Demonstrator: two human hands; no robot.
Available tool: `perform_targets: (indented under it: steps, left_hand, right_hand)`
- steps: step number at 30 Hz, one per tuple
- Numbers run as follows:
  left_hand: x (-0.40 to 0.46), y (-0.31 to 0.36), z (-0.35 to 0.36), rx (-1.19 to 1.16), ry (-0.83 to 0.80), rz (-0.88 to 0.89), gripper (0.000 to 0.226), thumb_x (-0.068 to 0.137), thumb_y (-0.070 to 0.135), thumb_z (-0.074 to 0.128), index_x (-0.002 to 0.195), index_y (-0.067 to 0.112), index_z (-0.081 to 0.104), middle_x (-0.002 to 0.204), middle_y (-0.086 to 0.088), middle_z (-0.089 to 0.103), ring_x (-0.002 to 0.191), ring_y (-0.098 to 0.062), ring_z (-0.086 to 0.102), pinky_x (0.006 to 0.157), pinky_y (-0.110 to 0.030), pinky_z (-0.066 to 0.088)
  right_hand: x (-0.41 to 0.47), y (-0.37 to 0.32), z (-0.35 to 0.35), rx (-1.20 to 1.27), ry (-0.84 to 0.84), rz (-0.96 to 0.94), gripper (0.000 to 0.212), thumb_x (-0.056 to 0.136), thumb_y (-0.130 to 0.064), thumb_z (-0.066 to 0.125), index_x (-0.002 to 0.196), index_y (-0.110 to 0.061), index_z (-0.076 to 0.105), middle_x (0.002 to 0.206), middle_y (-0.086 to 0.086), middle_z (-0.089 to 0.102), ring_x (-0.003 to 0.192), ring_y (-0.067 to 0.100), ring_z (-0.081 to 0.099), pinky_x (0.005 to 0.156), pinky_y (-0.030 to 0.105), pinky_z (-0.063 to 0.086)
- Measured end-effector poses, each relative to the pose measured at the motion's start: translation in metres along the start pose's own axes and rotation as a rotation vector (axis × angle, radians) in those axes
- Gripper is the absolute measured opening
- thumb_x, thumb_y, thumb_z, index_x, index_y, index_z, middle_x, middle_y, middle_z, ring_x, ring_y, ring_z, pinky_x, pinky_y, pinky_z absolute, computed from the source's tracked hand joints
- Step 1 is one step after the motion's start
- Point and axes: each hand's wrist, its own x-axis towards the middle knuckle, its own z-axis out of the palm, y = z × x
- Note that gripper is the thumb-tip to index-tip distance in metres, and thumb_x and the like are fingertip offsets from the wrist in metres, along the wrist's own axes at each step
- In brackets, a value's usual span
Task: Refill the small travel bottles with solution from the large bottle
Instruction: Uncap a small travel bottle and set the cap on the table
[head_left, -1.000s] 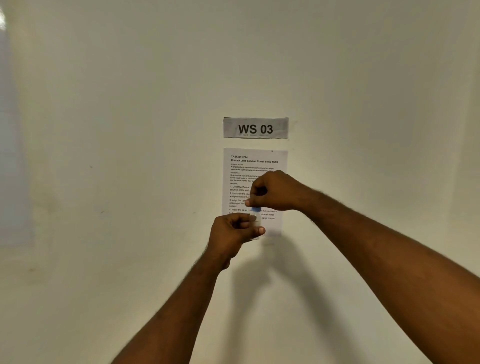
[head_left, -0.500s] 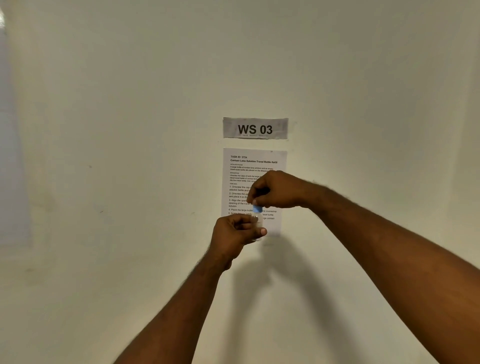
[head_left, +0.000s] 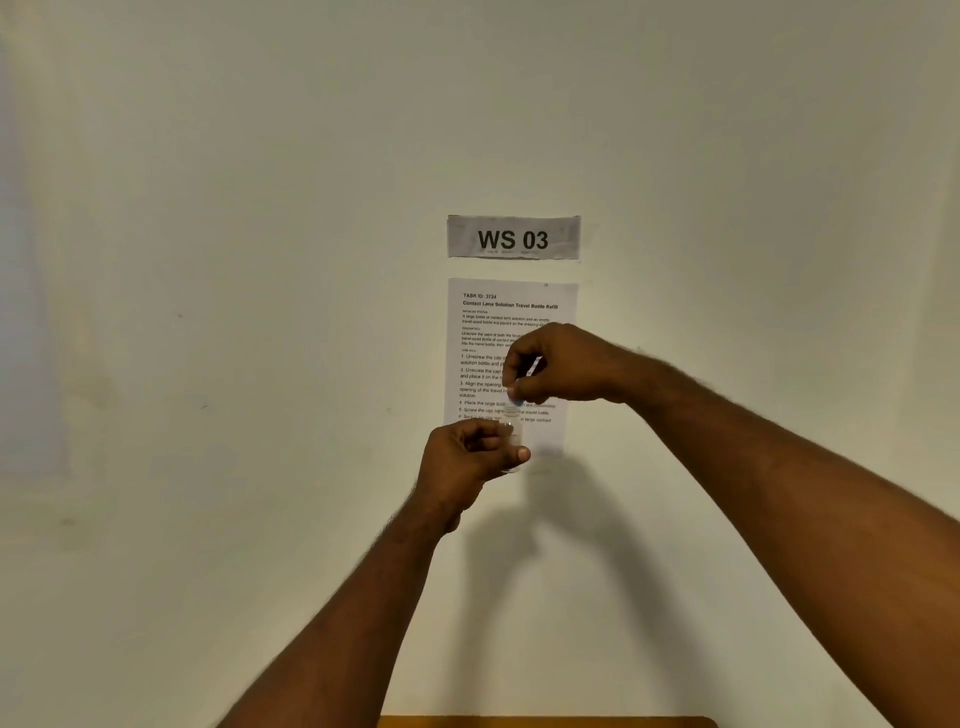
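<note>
A small clear travel bottle (head_left: 511, 426) is held up in front of the wall, and my left hand (head_left: 470, 457) grips its body with curled fingers. Just above its neck, my right hand (head_left: 558, 369) pinches a small blue cap (head_left: 517, 401) between fingertips. The cap now sits slightly above the bottle's mouth, apart from it. The large bottle is not in view.
A "WS 03" label (head_left: 513, 237) and a printed task sheet (head_left: 511, 312) are stuck on the pale wall behind my hands. A strip of orange-brown surface (head_left: 545, 721) shows at the bottom edge.
My right hand has lifted a little with the blue cap, opening a gap above the bottle. My left hand stays about where it was, holding the bottle.
</note>
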Motion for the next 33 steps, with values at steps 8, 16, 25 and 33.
perform_targets:
  steps: [8,16,25,33]
  left_hand:
    - [-0.050,-0.041,-0.041,0.120,0.001,-0.069,0.038,0.072,-0.002,0.089,0.108,0.002,0.075,0.104,-0.015,0.078,0.083,-0.024,0.077,0.080,-0.030,0.061]
    - [-0.154,-0.118,-0.100,0.276,0.100,-0.189,0.040,0.071,0.003,0.091,0.109,0.006,0.078,0.108,-0.009,0.080,0.102,-0.023,0.076,0.092,-0.035,0.061]
    - [-0.288,-0.218,-0.163,0.360,0.137,-0.511,0.039,0.072,-0.005,0.089,0.108,0.004,0.077,0.097,-0.011,0.079,0.089,-0.017,0.071,0.084,-0.037,0.059]
    - [-0.348,-0.288,-0.184,0.520,0.160,-0.686,0.037,0.073,-0.005,0.088,0.107,0.003,0.075,0.102,-0.008,0.076,0.098,-0.026,0.070,0.087,-0.042,0.059]
  right_hand:
    - [-0.060,0.043,0.090,0.728,0.165,0.091,0.019,0.087,-0.013,0.077,0.101,-0.008,0.065,0.101,0.015,0.075,0.098,0.022,0.072,0.087,0.031,0.059]
    - [-0.146,0.052,0.248,0.928,0.207,0.371,0.033,0.091,-0.004,0.070,0.122,-0.015,0.068,0.105,0.005,0.072,0.088,0.018,0.072,0.087,0.029,0.059]
    - [-0.218,0.023,0.391,0.508,0.026,0.467,0.028,0.081,-0.010,0.077,0.108,-0.018,0.071,0.105,-0.005,0.070,0.083,0.001,0.071,0.072,0.019,0.057]
    - [-0.278,0.025,0.508,0.203,-0.153,0.656,0.018,0.083,-0.015,0.073,0.100,-0.013,0.069,0.100,0.004,0.067,0.092,0.021,0.063,0.078,0.036,0.050]
